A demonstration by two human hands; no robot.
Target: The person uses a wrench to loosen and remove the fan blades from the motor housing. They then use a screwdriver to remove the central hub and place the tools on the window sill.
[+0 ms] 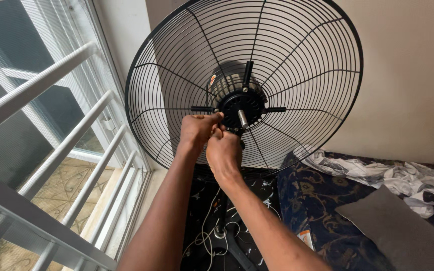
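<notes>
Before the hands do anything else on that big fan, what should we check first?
1. Blades off the shaft: ok, bare spindle shows.
2. Front cover off the rear guard: ok, only the back cage is there.
3. Both hands at the hub: ok, left hand and right hand meet at its lower left edge.
4. What the fingers pinch: cannot tell, it is hidden.
5. Fan unplugged: cannot tell; white cords lie loose on the floor.

Black wire fan guard (297,55), grey pillow (395,228)
</notes>
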